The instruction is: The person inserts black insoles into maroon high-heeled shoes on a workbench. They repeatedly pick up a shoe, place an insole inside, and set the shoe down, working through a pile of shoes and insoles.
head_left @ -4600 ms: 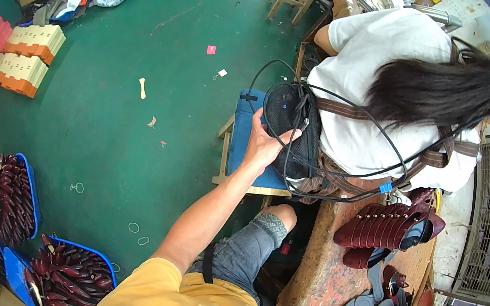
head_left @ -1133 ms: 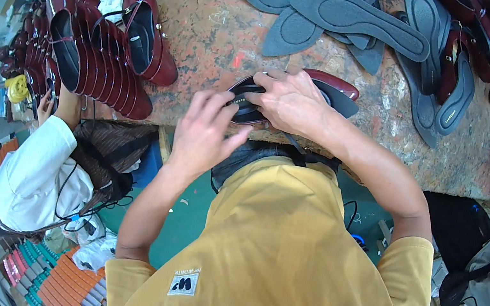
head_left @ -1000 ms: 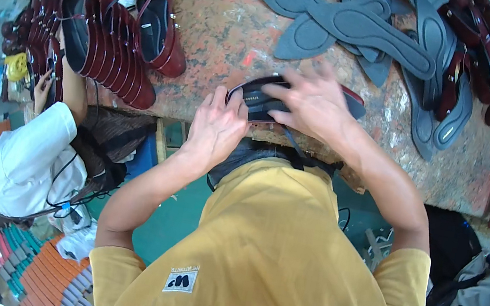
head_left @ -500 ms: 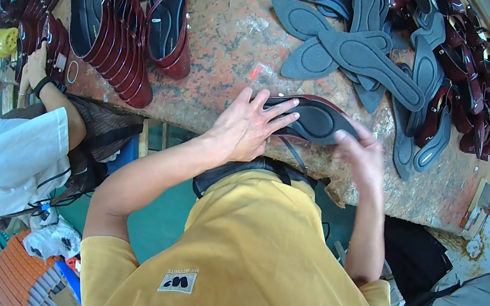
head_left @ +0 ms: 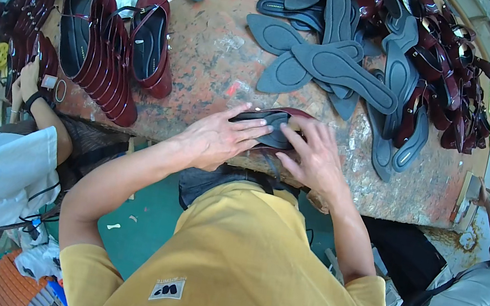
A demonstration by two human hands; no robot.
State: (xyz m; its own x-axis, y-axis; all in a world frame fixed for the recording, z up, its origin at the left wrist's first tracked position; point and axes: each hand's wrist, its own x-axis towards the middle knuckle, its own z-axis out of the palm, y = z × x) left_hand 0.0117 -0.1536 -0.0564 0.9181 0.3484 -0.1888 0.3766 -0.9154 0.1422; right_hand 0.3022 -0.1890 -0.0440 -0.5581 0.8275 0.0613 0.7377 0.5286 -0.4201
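A dark red flat shoe (head_left: 268, 132) with a grey insole inside it lies at the near edge of a worn reddish worktable (head_left: 209, 56). My left hand (head_left: 218, 140) lies flat on the shoe's left end, fingers spread over the insole. My right hand (head_left: 313, 153) presses on its right end, fingers also on the insole. Both hands hold the shoe down against the table.
Loose grey insoles (head_left: 331, 64) lie in a heap beyond the shoe. A row of dark red shoes (head_left: 107, 46) stands at the left, more pile at the far right (head_left: 458, 78). A person in white (head_left: 8, 172) works at the left; another person (head_left: 486, 258) sits right.
My view swung from the green floor and a seated co-worker to the worktable. In the last second both hands shifted along the shoe and now press the grey insole from both ends.
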